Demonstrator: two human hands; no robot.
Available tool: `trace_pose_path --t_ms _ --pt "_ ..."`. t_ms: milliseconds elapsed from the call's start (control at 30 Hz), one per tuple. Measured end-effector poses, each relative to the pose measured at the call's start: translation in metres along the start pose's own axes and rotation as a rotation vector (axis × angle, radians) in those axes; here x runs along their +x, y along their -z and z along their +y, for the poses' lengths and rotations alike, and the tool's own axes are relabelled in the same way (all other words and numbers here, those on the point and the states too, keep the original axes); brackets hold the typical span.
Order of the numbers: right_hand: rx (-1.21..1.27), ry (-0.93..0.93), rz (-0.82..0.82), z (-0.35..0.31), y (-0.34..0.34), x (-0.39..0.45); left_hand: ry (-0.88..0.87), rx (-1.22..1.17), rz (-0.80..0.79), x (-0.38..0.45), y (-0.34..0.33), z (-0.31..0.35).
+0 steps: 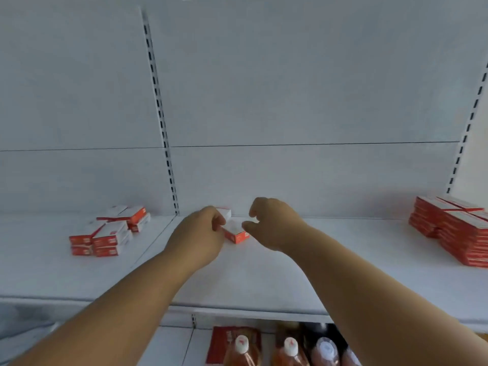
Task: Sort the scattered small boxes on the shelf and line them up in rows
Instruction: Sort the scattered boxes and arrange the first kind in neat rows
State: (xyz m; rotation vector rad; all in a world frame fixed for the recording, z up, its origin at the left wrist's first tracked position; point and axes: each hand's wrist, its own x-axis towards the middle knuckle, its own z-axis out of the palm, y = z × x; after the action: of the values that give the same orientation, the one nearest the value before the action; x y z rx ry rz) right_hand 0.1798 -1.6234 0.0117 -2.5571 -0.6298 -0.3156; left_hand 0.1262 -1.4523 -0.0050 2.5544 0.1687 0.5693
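My left hand and right hand sit either side of a small box, fingers curled, can't tell if they're actually gripping it.

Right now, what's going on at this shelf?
A person is sorting small red-and-white boxes on a white shelf. Both hands reach to the back of it: the left hand and right hand flank a loose box, fingers curled, apparently about to take it; contact is unclear. Another box lies just behind. An untidy pile sits to the left, a neat stack at far right. Bottles stand on the shelf below.
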Motion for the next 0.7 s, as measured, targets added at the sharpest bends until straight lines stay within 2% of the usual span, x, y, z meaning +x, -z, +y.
trace_pose_path --t_ms 200,300,367,500,567,633,700 --pt "-0.2 -0.203 -0.148 -0.024 -0.053 0.04 0.053 0.003 -0.1 0.053 0.012 -0.054" --pt "-0.199 -0.213 -0.124 -0.02 -0.06 0.05 0.063 0.004 -0.166 0.078 0.0 -0.058" --pt "-0.072 -0.235 -0.04 -0.013 -0.061 0.052 0.092 -0.026 -0.198 0.09 -0.008 -0.056" --pt "0.42 -0.321 0.219 -0.01 -0.049 0.052 0.087 -0.001 -0.271 0.098 -0.023 -0.05" --pt "0.682 -0.343 0.274 -0.012 -0.043 0.051 0.063 0.047 -0.292 0.097 -0.025 -0.046" --pt "0.883 -0.381 0.308 -0.013 -0.041 0.047 0.05 0.08 -0.261 0.095 -0.026 -0.042" --pt "0.923 -0.427 0.332 -0.008 -0.041 0.045 0.078 -0.049 -0.177 0.094 -0.027 -0.042"
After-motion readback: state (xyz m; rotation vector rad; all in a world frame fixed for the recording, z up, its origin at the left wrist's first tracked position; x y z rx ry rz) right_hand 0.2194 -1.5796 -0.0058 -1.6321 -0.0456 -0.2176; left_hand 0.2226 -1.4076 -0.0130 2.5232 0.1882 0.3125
